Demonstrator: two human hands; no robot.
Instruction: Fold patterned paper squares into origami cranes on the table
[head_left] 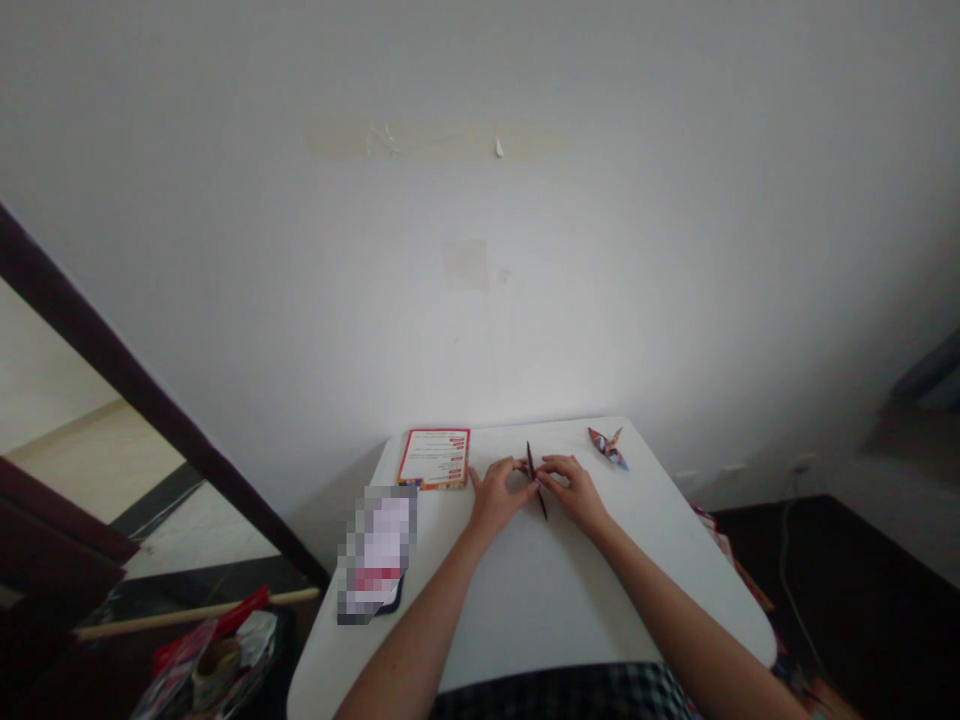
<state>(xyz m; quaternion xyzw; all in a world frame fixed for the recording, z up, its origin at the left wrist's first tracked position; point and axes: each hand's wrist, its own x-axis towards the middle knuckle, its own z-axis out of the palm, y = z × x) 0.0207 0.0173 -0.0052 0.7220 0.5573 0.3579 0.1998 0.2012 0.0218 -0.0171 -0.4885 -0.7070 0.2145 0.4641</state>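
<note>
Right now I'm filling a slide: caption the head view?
Left hand and right hand hold a thin dark piece over a white table, folded paper figure nearby.

Bare hands (pixel 499 495), bare forearms (pixel 431 610), dark checked garment (pixel 555 692) (small pale squares)

On the tabletop (pixel 540 610), a strip (pixel 530 460) was between the left hand (pixel 495 494) and right hand (pixel 574 488). A card (pixel 435 458) and a nearer phone (pixel 384 545) lay left, a paper figure (pixel 607 449) right.
</note>
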